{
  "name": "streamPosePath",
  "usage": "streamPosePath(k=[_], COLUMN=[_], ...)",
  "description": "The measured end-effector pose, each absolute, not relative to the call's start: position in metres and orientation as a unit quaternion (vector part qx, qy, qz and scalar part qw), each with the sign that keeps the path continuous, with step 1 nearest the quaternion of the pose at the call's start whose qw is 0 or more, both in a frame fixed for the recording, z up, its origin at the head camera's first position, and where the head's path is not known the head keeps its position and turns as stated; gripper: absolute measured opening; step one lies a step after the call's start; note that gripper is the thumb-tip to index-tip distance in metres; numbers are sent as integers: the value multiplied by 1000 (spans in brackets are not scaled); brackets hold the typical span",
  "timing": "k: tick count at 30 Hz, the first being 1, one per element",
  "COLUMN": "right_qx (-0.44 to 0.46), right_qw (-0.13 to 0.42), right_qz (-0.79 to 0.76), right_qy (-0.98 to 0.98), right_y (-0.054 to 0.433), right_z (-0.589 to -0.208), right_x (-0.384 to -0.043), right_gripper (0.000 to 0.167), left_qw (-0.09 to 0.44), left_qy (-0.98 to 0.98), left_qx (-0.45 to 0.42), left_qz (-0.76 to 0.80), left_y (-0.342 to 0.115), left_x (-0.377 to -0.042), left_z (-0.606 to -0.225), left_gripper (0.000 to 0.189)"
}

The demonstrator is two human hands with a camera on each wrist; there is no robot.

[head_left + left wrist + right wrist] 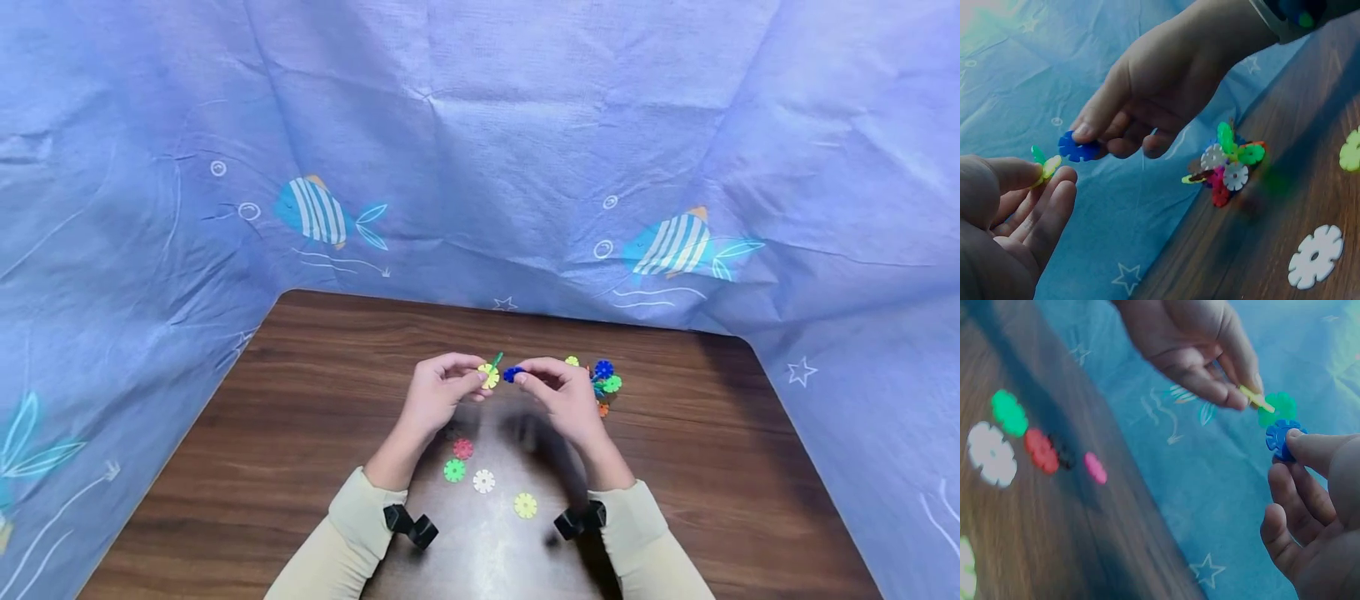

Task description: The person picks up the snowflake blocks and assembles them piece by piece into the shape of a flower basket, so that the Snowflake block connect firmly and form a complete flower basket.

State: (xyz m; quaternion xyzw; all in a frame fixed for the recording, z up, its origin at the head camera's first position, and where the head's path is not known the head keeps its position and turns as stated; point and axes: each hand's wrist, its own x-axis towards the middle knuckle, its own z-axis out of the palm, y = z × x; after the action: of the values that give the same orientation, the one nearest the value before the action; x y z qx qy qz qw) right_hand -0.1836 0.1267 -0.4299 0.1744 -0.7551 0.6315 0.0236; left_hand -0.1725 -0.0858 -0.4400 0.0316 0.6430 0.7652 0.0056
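My left hand (444,390) pinches a yellow notched snowflake disc (490,378) between thumb and fingers. A green disc (1280,406) is joined to it, standing at an angle. Close by on the right, my right hand (564,398) pinches a blue notched disc (1077,151) by its edge, thumb on its face. In the head view a small gap separates the blue disc from the yellow one. Both hands are held above the table, and the fingers cover part of each disc.
An assembled cluster of multicoloured discs (1235,177) sits on the wooden table (300,400), right of the hands. Nearer the person lie loose discs: red (463,449), green (454,471), white (483,481) and yellow (526,506). A pink disc (1095,467) and a black disc (1062,452) lie beyond the red one.
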Motion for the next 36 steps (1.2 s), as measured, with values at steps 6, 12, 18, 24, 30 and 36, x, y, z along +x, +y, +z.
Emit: streamPosePath(k=[6,12,18,24,30,36], right_qx=[178,125,126,137,153,177], right_qw=[46,63,55,60,62,58], right_qz=[642,669,669,655,652,653], right_qy=[-744,-730,-731,-740,-740,-734], right_y=[119,118,120,126,129,127], right_z=[-421,-418,-416,-417,-420,-421], right_x=[-179,-182,-182,-182,-183,-181], right_gripper=[13,13,15,16,14,13], left_qw=[12,2,-45,-105,-125,-137], left_qy=[645,667,696,752,789,789], left_qx=[30,60,85,109,120,128], left_qz=[763,742,711,641,589,584], left_y=[-85,-88,-87,-85,-84,-82], left_x=[-170,-170,-171,-170,-170,-170], left_z=[-438,-440,-443,-441,-439,-441], left_gripper=[23,26,21,15,14,12])
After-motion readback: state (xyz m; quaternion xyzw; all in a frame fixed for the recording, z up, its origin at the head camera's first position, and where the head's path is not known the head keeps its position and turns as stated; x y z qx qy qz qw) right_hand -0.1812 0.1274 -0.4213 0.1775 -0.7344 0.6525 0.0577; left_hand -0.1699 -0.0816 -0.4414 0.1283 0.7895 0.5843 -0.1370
